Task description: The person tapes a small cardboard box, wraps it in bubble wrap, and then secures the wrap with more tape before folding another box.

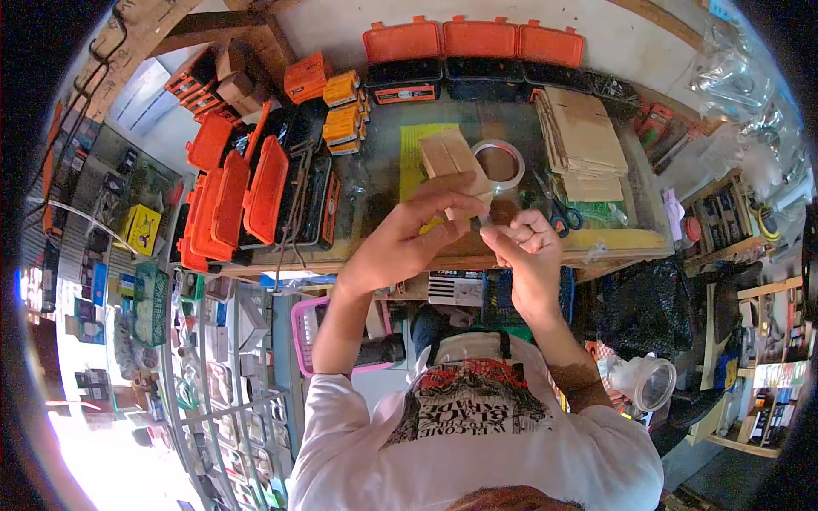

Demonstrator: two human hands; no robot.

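My left hand (417, 230) is closed around the near end of a small brown cardboard box (450, 156), which lies tilted on the glass-topped counter. Close beside that end, my right hand (530, 247) has its thumb and index finger pinched together, the other fingers curled in. A small clear, shiny bit shows at the right fingertips, too small to name for certain. Just beyond the hands lies a roll of tape (509, 182). Scissors (564, 218) with dark handles rest to the right of my right hand. Under the box is a yellow sheet (411, 170).
A stack of flat cardboard pieces (584, 136) sits at the right of the counter (613, 241). Black toolboxes with orange lids (266, 192) stand open at left, others (407, 91) at the back. Small orange-yellow boxes (342, 123) are piled between. A pink basket (300, 336) is below.
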